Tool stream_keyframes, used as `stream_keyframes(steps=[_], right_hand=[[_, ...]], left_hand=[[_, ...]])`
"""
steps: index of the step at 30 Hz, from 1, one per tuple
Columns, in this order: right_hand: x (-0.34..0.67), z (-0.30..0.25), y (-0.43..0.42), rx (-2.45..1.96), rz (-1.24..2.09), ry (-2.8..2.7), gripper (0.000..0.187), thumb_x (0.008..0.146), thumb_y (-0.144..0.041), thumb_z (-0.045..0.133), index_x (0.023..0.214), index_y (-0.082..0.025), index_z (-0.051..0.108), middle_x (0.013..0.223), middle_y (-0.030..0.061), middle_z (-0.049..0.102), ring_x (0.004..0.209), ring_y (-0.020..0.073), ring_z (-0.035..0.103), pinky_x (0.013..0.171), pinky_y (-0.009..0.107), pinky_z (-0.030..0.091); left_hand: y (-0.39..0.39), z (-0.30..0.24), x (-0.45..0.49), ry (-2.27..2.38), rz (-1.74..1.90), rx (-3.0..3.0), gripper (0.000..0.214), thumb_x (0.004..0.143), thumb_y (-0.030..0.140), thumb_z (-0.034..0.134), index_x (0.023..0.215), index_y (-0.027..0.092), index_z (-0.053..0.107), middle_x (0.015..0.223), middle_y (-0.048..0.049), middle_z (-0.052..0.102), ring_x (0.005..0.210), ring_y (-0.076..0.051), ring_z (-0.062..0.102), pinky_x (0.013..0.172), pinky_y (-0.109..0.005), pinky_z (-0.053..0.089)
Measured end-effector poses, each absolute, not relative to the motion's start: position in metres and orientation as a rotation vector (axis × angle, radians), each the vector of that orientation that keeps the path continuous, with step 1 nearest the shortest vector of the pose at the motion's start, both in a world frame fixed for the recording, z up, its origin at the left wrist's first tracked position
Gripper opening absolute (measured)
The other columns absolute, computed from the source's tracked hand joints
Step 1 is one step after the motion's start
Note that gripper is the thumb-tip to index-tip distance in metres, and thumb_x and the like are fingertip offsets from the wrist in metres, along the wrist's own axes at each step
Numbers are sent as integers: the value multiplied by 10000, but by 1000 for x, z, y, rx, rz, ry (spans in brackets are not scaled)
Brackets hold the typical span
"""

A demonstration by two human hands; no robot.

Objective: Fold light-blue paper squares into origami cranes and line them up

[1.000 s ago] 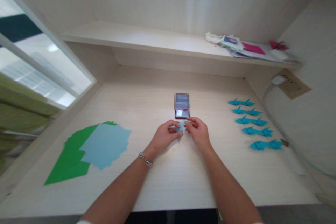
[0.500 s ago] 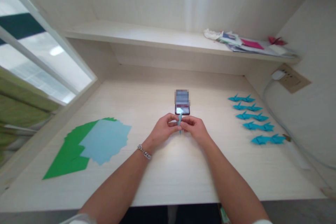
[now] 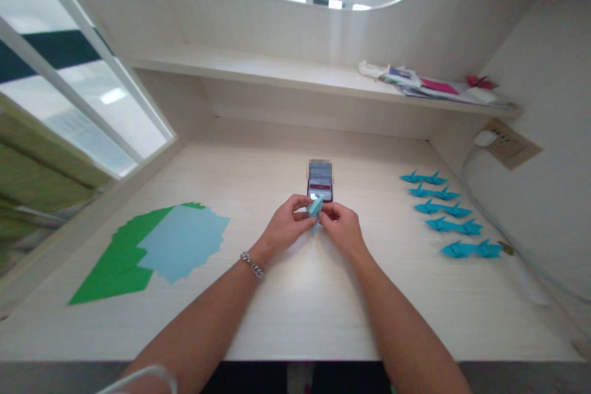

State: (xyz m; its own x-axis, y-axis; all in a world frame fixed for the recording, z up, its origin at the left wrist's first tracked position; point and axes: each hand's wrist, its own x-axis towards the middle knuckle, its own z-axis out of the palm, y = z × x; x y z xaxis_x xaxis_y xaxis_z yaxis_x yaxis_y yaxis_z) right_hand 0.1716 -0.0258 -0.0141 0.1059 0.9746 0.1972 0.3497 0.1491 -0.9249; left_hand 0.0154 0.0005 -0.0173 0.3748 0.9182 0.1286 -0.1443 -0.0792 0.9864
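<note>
Blue paper fold (image 3: 315, 208) has turned, pinched between left hand (image 3: 285, 229) and right hand (image 3: 342, 231)

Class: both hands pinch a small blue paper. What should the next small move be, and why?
Probably sharpen the crease: left hand and right hand both pinch the folded blue paper above the desk, and it looks less formed than the blue figures.

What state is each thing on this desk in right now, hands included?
left hand: pinching the blue paper piece.
right hand: pinching the same piece.
blue paper piece: partly folded, held by both hands.
phone: flat on the desk, screen lit.
paper sheets: unfolded, flat, light blue over green.
folded blue figures: finished, laid in rows.
plug: in the wall socket.
</note>
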Motion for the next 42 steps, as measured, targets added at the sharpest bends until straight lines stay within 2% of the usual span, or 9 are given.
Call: stream_keyframes(steps=[4,11,14,18,21,31,34,37,42], right_hand=[[168,-15,-25,-1414,814,-1410,175,685,-204,604,833,-190,697,775,16,715,715,180,651,688,277,497],[165,-14,-28,-1531,626,-1444,170,713,-263,573,798,-203,707,714,-1,697,662,171,616,653,268,460],[164,-13,-28,-1531,599,-1401,188,716,-272,576,839,-206,702,751,2,705,697,175,629,676,270,462],[163,-16,-27,-1439,754,-1410,202,695,-245,590,860,-201,697,788,4,711,722,178,635,669,262,469],[163,-19,-27,-1448,697,-1431,189,715,-253,572,841,-205,706,769,9,704,714,183,623,655,270,457],[161,-17,-32,-1502,550,-1386,150,764,-226,527,859,-212,642,724,-6,656,645,162,572,624,262,437],[161,-14,-35,-1476,511,-1433,163,800,-220,501,893,-218,636,768,1,665,670,168,591,649,271,447],[160,-9,-37,-1413,449,-1526,181,808,-201,498,903,-225,650,864,19,681,768,184,613,738,293,455],[158,-6,-39,-1366,469,-1506,208,765,-171,526,910,-239,660,892,15,687,820,195,619,774,302,461]], left_hand=[[-8,-13,19,802,1058,1537,396,731,117,655,1107,168,543,1180,-101,582,1044,-216,619,934,-382,498],[-12,-10,19,902,953,1656,421,739,111,618,1153,158,556,1193,-119,599,990,-223,649,878,-373,536],[-12,-9,20,880,989,1625,407,736,104,614,1136,157,561,1172,-106,611,985,-218,650,871,-359,539],[-13,-8,21,839,1041,1571,388,724,76,609,1100,161,567,1136,-86,618,996,-216,643,894,-354,521],[-14,-6,22,804,1058,1509,367,698,69,628,1054,146,586,1097,-86,628,977,-219,644,884,-354,519],[-11,-3,19,649,1041,1144,407,682,104,680,1079,148,602,1237,-124,571,1092,-257,588,943,-412,471],[-8,-5,21,738,1043,909,279,747,227,675,1001,126,619,1129,-137,626,961,-240,646,873,-427,511],[-8,-7,22,805,970,843,276,775,325,674,942,108,634,991,-132,668,814,-195,669,812,-397,534],[-9,-3,20,781,924,807,257,745,304,715,907,113,658,869,-101,697,758,-164,662,772,-338,536]])
